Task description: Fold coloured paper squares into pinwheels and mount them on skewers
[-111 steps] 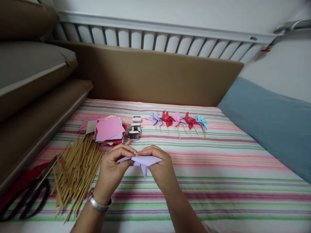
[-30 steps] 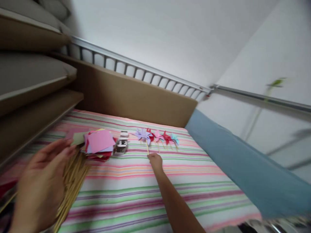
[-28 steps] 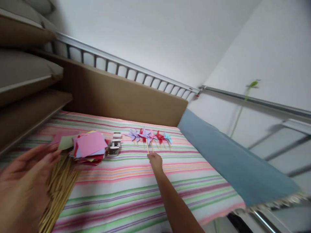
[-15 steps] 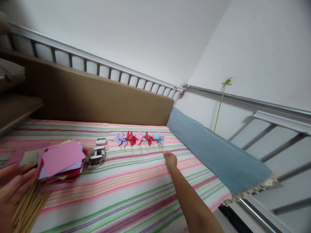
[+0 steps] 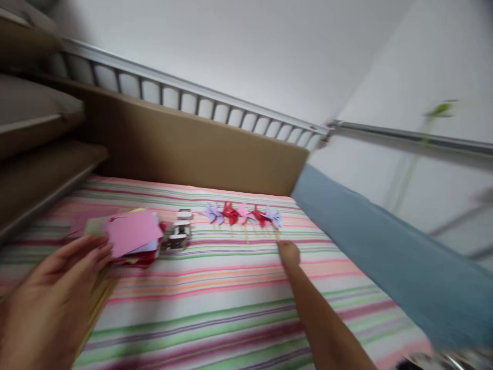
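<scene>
Two hands work far apart. Right hand point(image 5: 289, 254) reaches toward the bed's far edge, fingers pinched on the stick of a lilac pinwheel point(image 5: 274, 218) at the right end of the pinwheel row point(image 5: 241, 214). Row sits tight, blades nearly touching, so a careless nudge could knock the red neighbour askew. Left hand point(image 5: 57, 293) hovers spread and empty over the bamboo sticks point(image 5: 98, 303), just beside the paper stack point(image 5: 133, 236) near the bed's left edge. A brush there could scatter sheets toward the stapler point(image 5: 177, 237). View is blurred, so aim looks shaky.
</scene>
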A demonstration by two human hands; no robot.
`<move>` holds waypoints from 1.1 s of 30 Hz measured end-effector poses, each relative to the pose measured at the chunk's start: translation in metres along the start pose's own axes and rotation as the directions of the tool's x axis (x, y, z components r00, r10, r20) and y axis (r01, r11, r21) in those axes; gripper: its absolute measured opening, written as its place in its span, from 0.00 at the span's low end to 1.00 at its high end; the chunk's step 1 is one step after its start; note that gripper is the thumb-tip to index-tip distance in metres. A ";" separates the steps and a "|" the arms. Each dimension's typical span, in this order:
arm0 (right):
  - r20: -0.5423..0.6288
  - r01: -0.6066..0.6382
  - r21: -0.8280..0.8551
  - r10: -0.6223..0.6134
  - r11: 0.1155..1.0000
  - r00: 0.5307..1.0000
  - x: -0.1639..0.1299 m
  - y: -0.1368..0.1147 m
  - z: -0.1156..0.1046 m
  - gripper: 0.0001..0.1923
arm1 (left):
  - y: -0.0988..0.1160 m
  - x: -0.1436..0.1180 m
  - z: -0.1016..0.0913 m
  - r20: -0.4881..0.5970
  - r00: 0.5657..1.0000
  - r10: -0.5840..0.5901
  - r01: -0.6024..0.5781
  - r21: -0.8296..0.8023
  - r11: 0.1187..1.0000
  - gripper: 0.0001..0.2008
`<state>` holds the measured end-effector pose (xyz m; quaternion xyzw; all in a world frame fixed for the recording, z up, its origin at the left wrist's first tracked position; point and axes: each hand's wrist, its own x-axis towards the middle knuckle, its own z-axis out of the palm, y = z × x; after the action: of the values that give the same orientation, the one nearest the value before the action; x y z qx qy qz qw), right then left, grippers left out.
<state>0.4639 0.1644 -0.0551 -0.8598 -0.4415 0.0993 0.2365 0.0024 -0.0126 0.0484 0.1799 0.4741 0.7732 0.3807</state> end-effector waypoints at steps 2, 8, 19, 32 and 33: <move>-0.036 0.037 -0.004 -0.037 0.999 0.999 -0.008 -0.004 -0.008 0.11 | 0.010 -0.004 0.006 -0.048 0.999 0.024 -0.025 -0.031 0.999 0.17; -0.138 0.451 0.126 -0.435 0.883 0.890 -0.058 -0.062 -0.010 0.15 | 0.033 0.003 -0.014 -0.153 0.949 0.278 -0.304 -0.195 0.932 0.10; 0.080 0.921 0.390 -0.996 -0.012 -0.046 -0.238 -0.257 0.043 0.12 | 0.048 0.006 -0.036 -0.130 0.957 0.259 -0.286 -0.278 0.917 0.06; 0.300 0.938 0.347 -0.949 0.019 -0.092 -0.249 -0.287 0.068 0.22 | 0.055 0.010 -0.046 -0.131 0.964 0.231 -0.261 -0.311 0.914 0.06; 0.301 0.939 0.343 -0.950 0.020 -0.089 -0.250 -0.287 0.067 0.22 | 0.055 0.011 -0.047 -0.133 0.964 0.230 -0.261 -0.308 0.915 0.06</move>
<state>0.0862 0.1272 0.0186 -0.2453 -0.9539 0.1076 0.1351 -0.0573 -0.0465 0.0724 0.1367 0.3322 0.8896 0.2821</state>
